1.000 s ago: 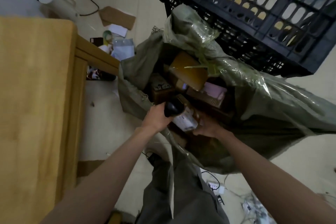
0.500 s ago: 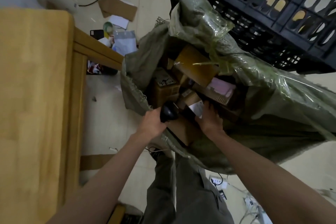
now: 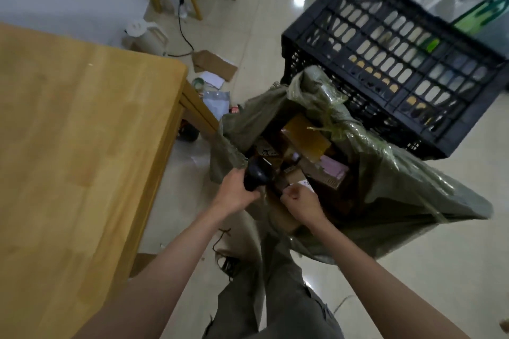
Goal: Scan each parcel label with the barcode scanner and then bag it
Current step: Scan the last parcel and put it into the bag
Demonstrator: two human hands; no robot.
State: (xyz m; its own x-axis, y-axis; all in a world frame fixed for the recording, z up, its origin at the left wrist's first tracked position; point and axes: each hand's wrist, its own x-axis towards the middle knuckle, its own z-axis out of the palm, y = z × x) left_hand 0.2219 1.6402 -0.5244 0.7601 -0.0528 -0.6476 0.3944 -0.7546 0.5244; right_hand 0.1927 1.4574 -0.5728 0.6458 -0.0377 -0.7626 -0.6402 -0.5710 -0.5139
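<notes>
Near: our left hand (image 3: 234, 195) wrapped round black barcode scanner (image 3: 257, 175) at sack mouth. Our right hand (image 3: 300, 205) curled at near rim; can't tell whether it pinches anything, maybe sack edge. Just beyond: green woven sack (image 3: 399, 181) open, parcels (image 3: 305, 136) piled inside, white label (image 3: 305, 183) showing beside right knuckles. Far: black crate (image 3: 385, 44) behind sack, wooden table (image 3: 82, 146) to left. Risk, our guess: slack rim folds shut over the parcels if released; scanner cord may snag on sack.
</notes>
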